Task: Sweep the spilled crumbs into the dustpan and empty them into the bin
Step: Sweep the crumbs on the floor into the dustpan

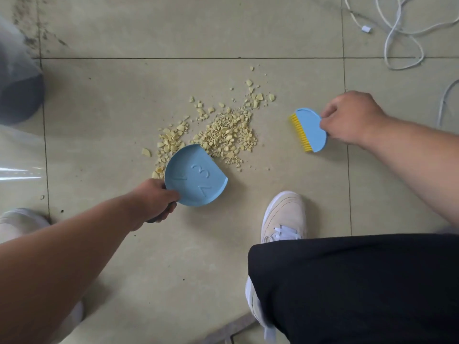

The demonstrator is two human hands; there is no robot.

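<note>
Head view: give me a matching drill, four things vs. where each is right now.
Things:
1. dustpan
2. brush
3. crumbs
4. white cable

Places:
A. loose on the tile by the pan's open edge
B. gripped by the left hand
C. top right of the floor
D. held by the right hand

Pairs: 1-B, 2-D, 3-A, 4-C

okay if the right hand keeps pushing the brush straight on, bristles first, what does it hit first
Most likely the crumbs. The right hand holds the brush with its yellow bristles facing left across bare tile toward the pile, and the dustpan in the left hand lies beyond it. Brush height above the floor is unclear.
</note>
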